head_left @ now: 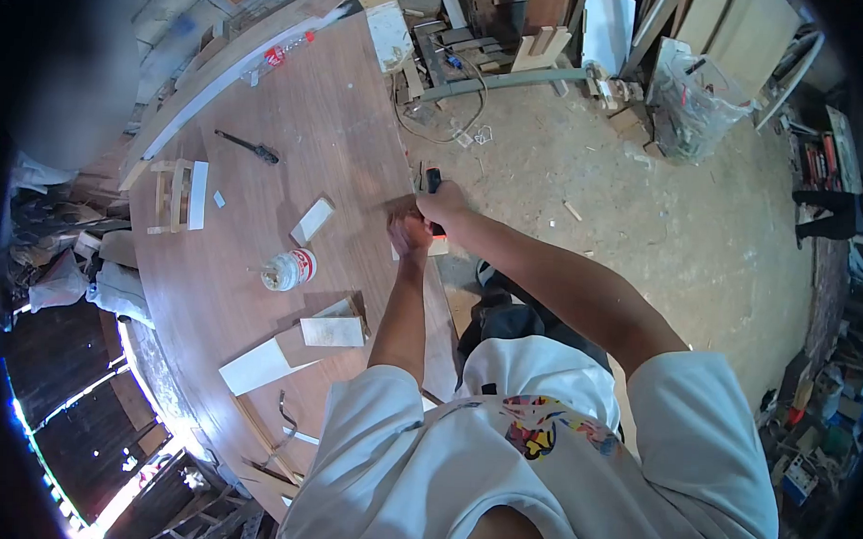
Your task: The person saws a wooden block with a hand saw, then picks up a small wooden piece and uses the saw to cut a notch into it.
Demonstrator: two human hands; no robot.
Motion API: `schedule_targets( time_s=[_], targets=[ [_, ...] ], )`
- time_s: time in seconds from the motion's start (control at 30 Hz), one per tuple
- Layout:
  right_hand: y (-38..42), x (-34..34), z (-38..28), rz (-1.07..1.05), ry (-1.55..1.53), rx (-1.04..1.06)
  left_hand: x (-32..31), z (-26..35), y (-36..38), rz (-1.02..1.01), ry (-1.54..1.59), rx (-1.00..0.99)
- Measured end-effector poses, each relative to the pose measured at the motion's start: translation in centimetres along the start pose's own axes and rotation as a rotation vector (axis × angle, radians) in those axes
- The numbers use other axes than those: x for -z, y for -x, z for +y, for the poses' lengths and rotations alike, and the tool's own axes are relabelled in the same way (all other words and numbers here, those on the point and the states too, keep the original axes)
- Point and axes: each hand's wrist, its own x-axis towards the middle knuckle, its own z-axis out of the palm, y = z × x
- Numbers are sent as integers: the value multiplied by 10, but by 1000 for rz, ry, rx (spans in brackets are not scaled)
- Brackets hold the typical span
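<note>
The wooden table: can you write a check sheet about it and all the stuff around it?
Surface: big brown wooden table, mostly bare, its edge by the hands.
Job's things: black-handled tool in the right hand; the left hand presses a small wood piece at the table edge.
Clutter: glue jar lying on its side, pale wood offcuts, a screwdriver, a small wooden frame.
Grippers: both hands closed, close together.
Cables: a cord looping on the floor.
Surroundings: dusty floor, stacked boards, a plastic bag.
</note>
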Motion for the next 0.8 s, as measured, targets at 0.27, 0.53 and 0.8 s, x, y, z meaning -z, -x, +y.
schedule_targets(
  time_s=[0.27,0.53,0.8],
  targets=[
    [32,24,-25,-164,-182,-16,-8,-2,1,76,45,52],
    [56,19,-44,-188,-210,-8,3,7,-1,201,200,77],
    [71,30,-32,-117,-16,33,-7,1,0,130,17,88]
  ],
)
